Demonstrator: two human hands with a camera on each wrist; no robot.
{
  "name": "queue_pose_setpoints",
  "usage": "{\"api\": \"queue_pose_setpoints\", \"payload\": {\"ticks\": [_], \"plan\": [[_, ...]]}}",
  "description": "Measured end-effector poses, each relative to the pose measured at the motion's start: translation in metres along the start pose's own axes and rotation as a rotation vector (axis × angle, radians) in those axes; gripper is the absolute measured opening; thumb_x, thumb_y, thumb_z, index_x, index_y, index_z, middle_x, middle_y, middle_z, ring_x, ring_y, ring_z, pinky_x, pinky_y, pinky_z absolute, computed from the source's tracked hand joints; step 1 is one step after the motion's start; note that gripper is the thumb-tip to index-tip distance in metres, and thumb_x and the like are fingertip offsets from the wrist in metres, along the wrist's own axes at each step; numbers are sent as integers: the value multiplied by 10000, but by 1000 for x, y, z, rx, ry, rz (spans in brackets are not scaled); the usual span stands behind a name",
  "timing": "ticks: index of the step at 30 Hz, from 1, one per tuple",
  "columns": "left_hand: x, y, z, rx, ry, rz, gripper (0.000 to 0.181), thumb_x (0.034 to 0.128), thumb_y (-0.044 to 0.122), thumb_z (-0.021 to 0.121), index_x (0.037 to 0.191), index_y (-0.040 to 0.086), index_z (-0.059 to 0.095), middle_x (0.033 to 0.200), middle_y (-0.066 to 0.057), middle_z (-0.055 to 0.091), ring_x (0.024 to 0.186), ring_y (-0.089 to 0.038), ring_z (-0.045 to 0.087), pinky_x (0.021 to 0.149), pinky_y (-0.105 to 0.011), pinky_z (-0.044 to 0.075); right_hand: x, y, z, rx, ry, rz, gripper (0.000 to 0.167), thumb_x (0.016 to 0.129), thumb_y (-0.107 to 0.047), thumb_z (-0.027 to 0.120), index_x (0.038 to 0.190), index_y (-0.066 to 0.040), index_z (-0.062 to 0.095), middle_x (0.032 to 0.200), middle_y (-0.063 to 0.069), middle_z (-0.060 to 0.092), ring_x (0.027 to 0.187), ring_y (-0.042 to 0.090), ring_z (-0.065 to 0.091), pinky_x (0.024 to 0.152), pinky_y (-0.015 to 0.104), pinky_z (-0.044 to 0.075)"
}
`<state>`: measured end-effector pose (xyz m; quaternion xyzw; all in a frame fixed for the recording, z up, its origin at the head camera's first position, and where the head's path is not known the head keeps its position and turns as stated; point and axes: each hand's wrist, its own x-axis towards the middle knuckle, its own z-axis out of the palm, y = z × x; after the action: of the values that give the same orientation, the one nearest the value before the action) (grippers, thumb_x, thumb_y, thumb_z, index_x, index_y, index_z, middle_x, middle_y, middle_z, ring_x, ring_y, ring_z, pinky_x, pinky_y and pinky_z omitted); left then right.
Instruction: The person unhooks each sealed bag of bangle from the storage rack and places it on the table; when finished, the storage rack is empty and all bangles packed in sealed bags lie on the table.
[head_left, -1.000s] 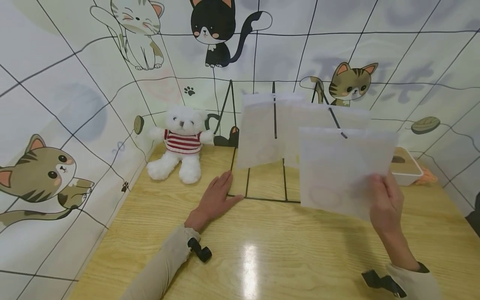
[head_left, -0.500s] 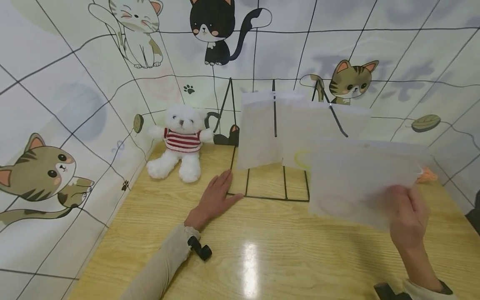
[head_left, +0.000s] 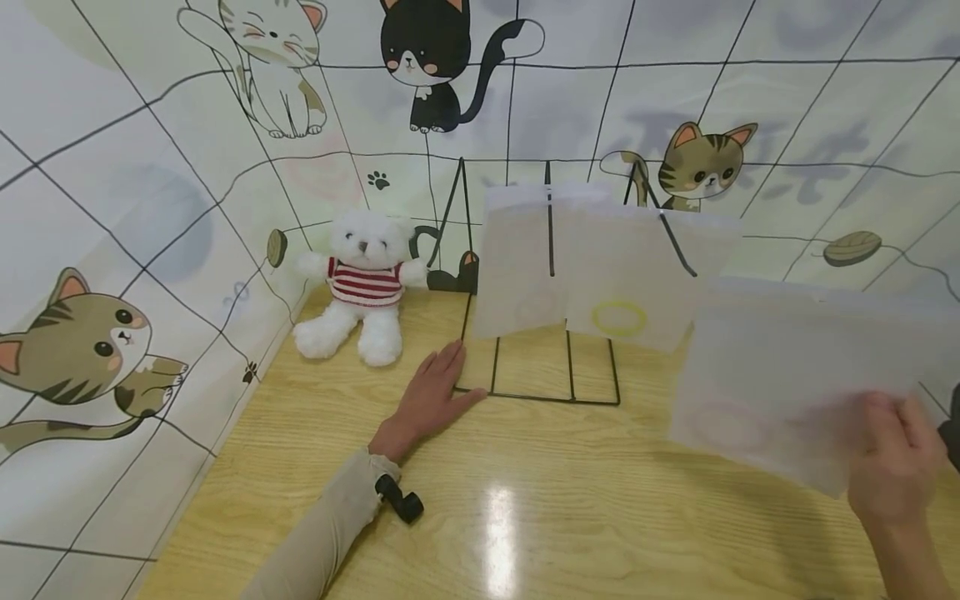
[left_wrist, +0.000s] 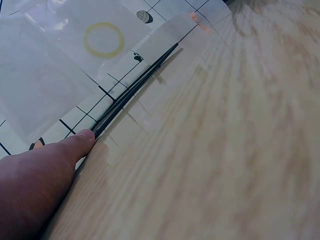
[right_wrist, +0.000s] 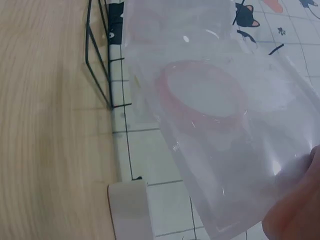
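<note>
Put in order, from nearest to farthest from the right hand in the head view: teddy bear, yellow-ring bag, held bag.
1. Held bag: in the right hand.
2. Yellow-ring bag: hanging, further left.
3. Teddy bear: farthest left.

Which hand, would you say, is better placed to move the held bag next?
Probably the right hand: it grips the translucent bag, right of the wire rack. The left hand rests palm-down at the rack's near left corner, away from that bag.

Milky white on the flat plastic bag point(right_wrist: 245, 152), pale pink on its round ring point(right_wrist: 175, 102); black on the wire rack point(head_left: 536, 397); red-and-white shirt stripes on the white plush bear point(head_left: 366, 286).
</note>
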<state>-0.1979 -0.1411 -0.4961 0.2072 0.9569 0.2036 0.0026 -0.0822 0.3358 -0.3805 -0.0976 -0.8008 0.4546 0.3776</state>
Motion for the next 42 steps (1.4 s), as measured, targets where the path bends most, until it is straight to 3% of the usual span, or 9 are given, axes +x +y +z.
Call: {"api": "queue_pose_setpoints", "payload": {"ticks": [3, 8, 9, 14, 18, 21, 26, 35, 42], "plan": [[0, 0, 0, -6, 10, 6, 880, 993, 603, 462, 1582, 19, 170, 1676, -106, 152, 1558, -216, 141, 1275, -412, 79, 4, 9, -5, -36, 24, 63, 340, 1062, -162, 434, 829, -398, 511, 739, -220, 417, 663, 3, 350, 604, 115, 247], [-1, 0, 1, -3, 20, 11, 875, 993, 590, 474, 1578, 6, 191, 1673, -112, 169, 1555, -217, 154, 1272, -417, 91, 9, 23, -11, 101, 60, 228, 321, 1051, -143, 471, 811, -328, 577, 738, -166, 466, 679, 35, 376, 578, 106, 281], [-1, 0, 1, -2, 23, 12, 875, 992, 587, 479, 1577, 2, 197, 1672, -115, 174, 1554, -219, 158, 1272, -421, 96, 9, 25, -12, 168, 66, 278, 305, 1045, -129, 484, 817, -291, 606, 749, -143, 491, 690, 39, 398, 571, 99, 299], [-1, -1, 1, -7, 19, 8, 873, 993, 580, 483, 1579, 5, 188, 1674, -110, 167, 1556, -217, 153, 1271, -421, 100, 11, 39, -15, 180, 11, 374, 231, 1059, -176, 470, 922, -266, 633, 849, -141, 525, 736, 20, 432, 555, 100, 311], [-1, -1, 2, -1, 15, 5, 873, 994, 588, 473, 1581, 11, 183, 1675, -103, 162, 1557, -211, 147, 1272, -414, 101, 13, 48, -18, 79, -39, 400, 224, 1069, -223, 453, 936, -309, 611, 829, -151, 479, 701, 21, 391, 518, 138, 289], [0, -2, 2, 6, 9, 0, 875, 994, 604, 455, 1585, 23, 171, 1680, -89, 150, 1559, -195, 132, 1274, -402, 90, 16, 52, -19, -85, -70, 409, 258, 1079, -251, 413, 895, -383, 537, 796, -176, 416, 700, 12, 358, 531, 151, 269], [-1, -1, 2, -2, 21, 10, 875, 992, 593, 472, 1580, 8, 190, 1676, -101, 163, 1556, -207, 149, 1271, -417, 108, 20, 59, -23, -128, -140, 480, 253, 1080, -283, 394, 874, -388, 496, 796, -178, 399, 720, 19, 353, 537, 174, 274], [-2, -1, 2, 7, 31, 12, 868, 992, 592, 472, 1576, 7, 206, 1672, -100, 178, 1553, -207, 164, 1269, -417, 123, 24, 78, -26, -104, -308, 399, 272, 1067, -284, 418, 923, -495, 511, 745, -229, 431, 668, 10, 379, 502, 226, 311], [-1, 0, 2, 3, 36, 12, 872, 990, 591, 477, 1575, 2, 208, 1671, -106, 182, 1552, -213, 168, 1269, -421, 121, 23, 84, -25, -108, -458, 331, 253, 1070, -307, 419, 919, -458, 555, 745, -233, 472, 645, 13, 425, 494, 246, 379]]}}
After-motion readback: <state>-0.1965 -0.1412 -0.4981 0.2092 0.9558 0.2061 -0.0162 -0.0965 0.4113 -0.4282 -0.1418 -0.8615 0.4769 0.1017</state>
